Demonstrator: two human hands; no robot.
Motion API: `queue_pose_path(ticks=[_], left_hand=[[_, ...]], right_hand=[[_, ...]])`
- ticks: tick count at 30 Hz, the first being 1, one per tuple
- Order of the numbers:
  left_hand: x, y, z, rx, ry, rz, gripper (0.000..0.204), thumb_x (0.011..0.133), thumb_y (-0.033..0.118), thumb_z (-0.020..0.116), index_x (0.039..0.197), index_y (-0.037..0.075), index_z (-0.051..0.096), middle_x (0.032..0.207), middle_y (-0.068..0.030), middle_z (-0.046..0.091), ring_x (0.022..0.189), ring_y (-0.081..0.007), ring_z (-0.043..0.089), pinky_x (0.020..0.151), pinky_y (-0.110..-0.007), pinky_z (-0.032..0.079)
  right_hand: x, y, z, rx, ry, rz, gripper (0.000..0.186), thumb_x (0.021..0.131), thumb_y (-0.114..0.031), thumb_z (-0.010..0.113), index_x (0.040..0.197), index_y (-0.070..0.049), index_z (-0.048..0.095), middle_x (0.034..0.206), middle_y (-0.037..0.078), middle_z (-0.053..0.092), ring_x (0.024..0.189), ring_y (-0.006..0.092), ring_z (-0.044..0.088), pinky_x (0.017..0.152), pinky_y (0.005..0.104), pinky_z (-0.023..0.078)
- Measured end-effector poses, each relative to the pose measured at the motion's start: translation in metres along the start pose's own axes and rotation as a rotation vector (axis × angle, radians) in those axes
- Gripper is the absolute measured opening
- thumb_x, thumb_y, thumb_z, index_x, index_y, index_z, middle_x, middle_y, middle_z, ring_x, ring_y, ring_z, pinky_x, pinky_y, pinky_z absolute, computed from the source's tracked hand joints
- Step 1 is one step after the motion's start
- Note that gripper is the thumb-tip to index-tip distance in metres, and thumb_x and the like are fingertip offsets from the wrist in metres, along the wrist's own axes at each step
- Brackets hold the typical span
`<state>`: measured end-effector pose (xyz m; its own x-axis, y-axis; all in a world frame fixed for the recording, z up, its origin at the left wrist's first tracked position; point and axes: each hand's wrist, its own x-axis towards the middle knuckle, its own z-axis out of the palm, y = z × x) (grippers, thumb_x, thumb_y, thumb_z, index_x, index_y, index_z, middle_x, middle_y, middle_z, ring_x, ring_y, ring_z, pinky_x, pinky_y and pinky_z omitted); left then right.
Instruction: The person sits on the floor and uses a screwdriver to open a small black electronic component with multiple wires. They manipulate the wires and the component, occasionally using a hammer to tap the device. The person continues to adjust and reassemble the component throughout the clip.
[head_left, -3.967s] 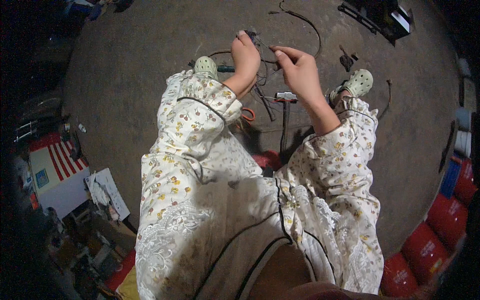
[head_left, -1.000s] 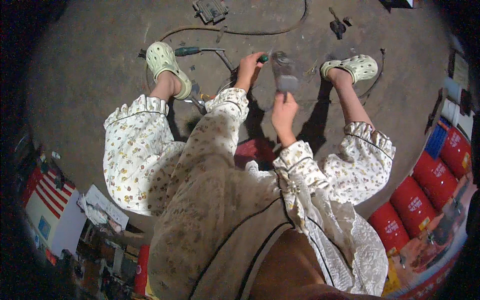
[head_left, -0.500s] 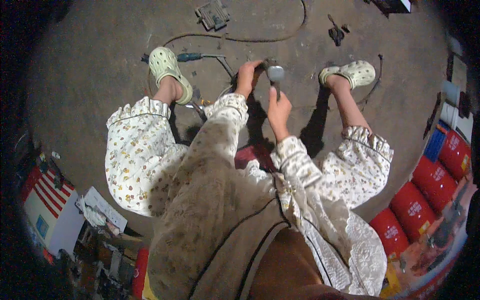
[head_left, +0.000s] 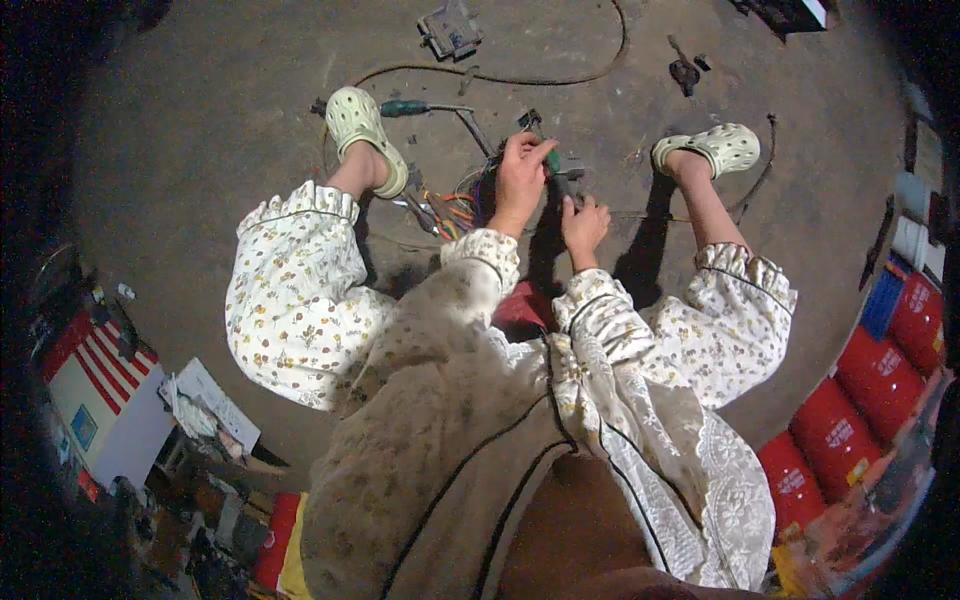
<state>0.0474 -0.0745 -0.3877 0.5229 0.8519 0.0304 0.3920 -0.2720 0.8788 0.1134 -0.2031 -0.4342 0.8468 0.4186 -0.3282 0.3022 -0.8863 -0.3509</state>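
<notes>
My left hand (head_left: 518,188) is closed, its thumb and fingers pinching a slim tool with a green handle (head_left: 552,160). The tool's exact kind is hard to make out. Its far end points at a small dark part (head_left: 530,121) on the floor. Just to the right and nearer, my right hand (head_left: 586,232) grips the dark handle of a hammer. The hammer's grey metal head (head_left: 570,169) is low, beside the green handle; I cannot tell whether they touch. Left of my left hand lies a bundle of coloured wires (head_left: 455,213).
A green-handled bent tool (head_left: 405,108) lies beyond my left shoe (head_left: 355,125). A long cable (head_left: 500,78) curves across the floor near a grey metal box (head_left: 451,30). Red drums (head_left: 838,428) stand at right; a striped box (head_left: 110,385) stands at left.
The hammer has come down from a raised position toward the tool in my left hand. My right hand has moved right and turned. The whole view has shifted slightly.
</notes>
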Motion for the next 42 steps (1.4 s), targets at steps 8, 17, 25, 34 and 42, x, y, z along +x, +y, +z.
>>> queue_pose_path(ticks=[8, 17, 25, 34, 42], left_hand=[[0.011, 0.083, -0.031, 0.196, 0.023, 0.490, 0.037, 0.068, -0.005, 0.058, 0.103, 0.004, 0.061, 0.103, -0.0135, 0.058, 0.099, -0.0325, 0.055, 0.087, -0.040, 0.045], [0.044, 0.191, -0.120, -0.562, 0.271, 0.200, 0.030, 0.084, 0.014, 0.062, 0.109, -0.002, 0.055, 0.108, -0.0132, 0.059, 0.104, -0.0201, 0.054, 0.088, -0.032, 0.044], [0.046, 0.308, -0.194, -0.614, -0.264, 0.239, 0.025, 0.077, 0.022, 0.074, 0.090, 0.006, 0.059, 0.074, 0.0020, 0.058, 0.069, -0.0025, 0.053, 0.058, -0.022, 0.044], [0.026, 0.340, -0.191, -0.684, -0.442, 0.599, 0.034, 0.067, 0.020, 0.081, 0.085, 0.004, 0.057, 0.076, 0.0015, 0.056, 0.068, -0.0061, 0.052, 0.060, -0.021, 0.043], [0.079, 0.285, -0.156, -0.737, 0.022, 0.145, 0.032, 0.080, 0.037, 0.067, 0.072, 0.007, 0.058, 0.063, 0.0042, 0.053, 0.051, -0.0024, 0.046, 0.045, -0.020, 0.035]], right_hand=[[0.025, -0.100, -0.130, 1.323, -0.466, 0.089, 0.029, 0.093, -0.025, 0.049, 0.104, 0.000, 0.057, 0.092, 0.006, 0.060, 0.078, 0.0141, 0.055, 0.067, 0.0290, 0.045], [-0.023, -0.138, -0.236, 1.295, -0.317, -0.333, 0.023, 0.092, -0.020, 0.053, 0.107, -0.003, 0.052, 0.077, -0.004, 0.050, 0.064, 0.0035, 0.042, 0.056, 0.0191, 0.034], [-0.106, -0.156, -0.309, 1.260, -0.245, -0.733, 0.024, 0.096, -0.027, 0.044, 0.101, -0.005, 0.052, 0.073, -0.003, 0.049, 0.057, 0.0050, 0.041, 0.051, 0.0197, 0.033], [-0.108, -0.132, -0.347, 1.580, -1.212, -0.556, 0.051, 0.089, -0.058, 0.042, 0.083, -0.007, 0.048, 0.056, -0.004, 0.035, 0.044, 0.0071, 0.031, 0.041, 0.0215, 0.024], [-0.072, -0.185, -0.303, 0.725, 0.275, -0.854, 0.035, 0.092, -0.035, 0.047, 0.077, -0.003, 0.052, 0.060, 0.017, 0.055, 0.048, 0.0356, 0.051, 0.048, 0.0381, 0.042]])
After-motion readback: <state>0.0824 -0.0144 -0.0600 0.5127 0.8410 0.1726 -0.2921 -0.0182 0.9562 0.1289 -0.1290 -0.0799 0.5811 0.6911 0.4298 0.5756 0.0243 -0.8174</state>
